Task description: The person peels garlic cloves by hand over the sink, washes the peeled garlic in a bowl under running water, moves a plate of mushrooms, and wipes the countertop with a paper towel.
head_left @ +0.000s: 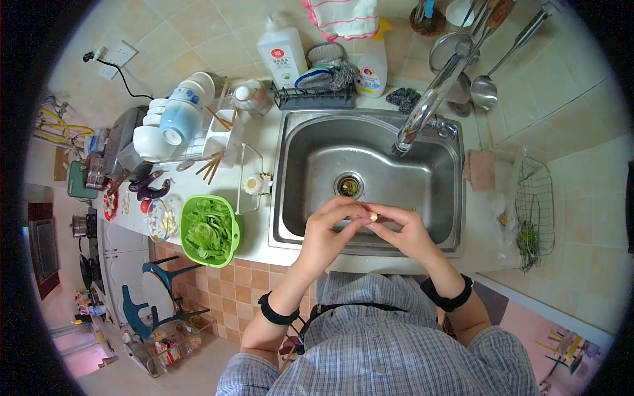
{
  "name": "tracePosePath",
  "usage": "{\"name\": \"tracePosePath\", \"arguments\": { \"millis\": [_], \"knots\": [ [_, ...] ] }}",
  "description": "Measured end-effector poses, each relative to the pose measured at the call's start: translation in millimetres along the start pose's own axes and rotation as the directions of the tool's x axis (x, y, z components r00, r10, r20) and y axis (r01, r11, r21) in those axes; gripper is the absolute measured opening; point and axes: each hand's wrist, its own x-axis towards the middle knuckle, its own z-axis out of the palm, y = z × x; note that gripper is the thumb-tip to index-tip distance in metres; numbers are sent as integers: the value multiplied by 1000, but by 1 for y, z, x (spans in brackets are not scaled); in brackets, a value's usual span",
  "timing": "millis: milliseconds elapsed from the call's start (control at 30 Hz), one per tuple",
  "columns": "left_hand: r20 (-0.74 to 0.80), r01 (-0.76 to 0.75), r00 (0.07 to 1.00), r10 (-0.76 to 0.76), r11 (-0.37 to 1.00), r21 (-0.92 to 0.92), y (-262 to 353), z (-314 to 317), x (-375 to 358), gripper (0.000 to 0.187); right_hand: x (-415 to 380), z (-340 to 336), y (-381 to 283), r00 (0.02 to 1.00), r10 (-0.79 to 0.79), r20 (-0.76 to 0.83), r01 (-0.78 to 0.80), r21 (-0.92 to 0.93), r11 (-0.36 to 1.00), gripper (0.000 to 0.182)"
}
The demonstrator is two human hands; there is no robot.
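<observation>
Over the front part of the steel sink, my left hand and my right hand meet at the fingertips. Between them is a small pale piece, perhaps a garlic clove. Both hands pinch at it, thumbs and forefingers closed together. Bits of green and pale scraps lie in the drain just beyond my hands. The chrome faucet reaches over the sink from the back right.
Left of the sink are a green basket of leafy greens, a bowl of pale pieces, eggplants and a dish rack with bowls. Bottles stand behind. A wire basket is at the right.
</observation>
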Motion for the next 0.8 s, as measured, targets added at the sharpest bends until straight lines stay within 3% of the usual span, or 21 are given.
{"name": "tracePosePath", "arguments": {
  "millis": [300,467,567,633,800],
  "knots": [
    [3,5,1000,-6,999,48,-4,0,-2,14,4,2,-1,999,27,41,-25,-35,999,35],
    [-44,-10,999,13,997,73,4,-2,-2,16,5,6,-2,993,111,37,-115,129,985,34],
    [-79,91,993,-90,996,2,8,-4,-2,14,4,6,0,994,90,57,-96,123,988,33],
    [10,-41,999,40,997,66,1,-7,-2,13,4,5,-3,994,82,69,-89,98,991,32],
    [47,-43,998,42,999,15,-4,-11,-2,12,5,5,-8,986,122,117,-135,108,985,31]
  ]
}}
